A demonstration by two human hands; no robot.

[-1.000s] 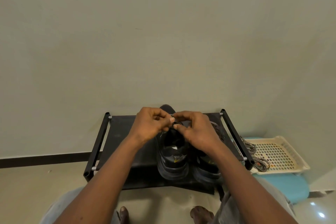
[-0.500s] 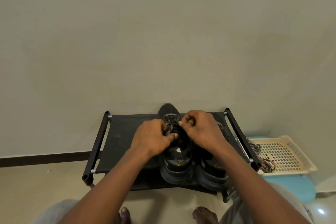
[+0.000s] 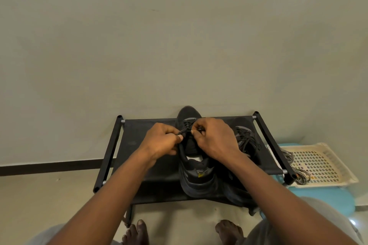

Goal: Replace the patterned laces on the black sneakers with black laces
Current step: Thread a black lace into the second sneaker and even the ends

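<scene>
Lacing near the top eyelets of the black sneaker [image 3: 197,177] on the shoe rack [image 3: 139,133]; left hand [image 3: 163,141] and right hand [image 3: 214,139] each pinch the black lace [image 3: 184,131] (patterned laces [image 3: 288,157] lie by the basket [image 3: 326,157]). Next move probably needs snugging, then tying.

Left sneaker [image 3: 197,177] stood beside right sneaker [image 3: 246,137] on bench [image 3: 133,149] | tray [image 3: 326,165] sat right of bench | loose laces [image 3: 288,155] lay on tray's left edge

Black rack [image 3: 139,137] – cream tray [image 3: 322,165] (perforated) beside.
</scene>
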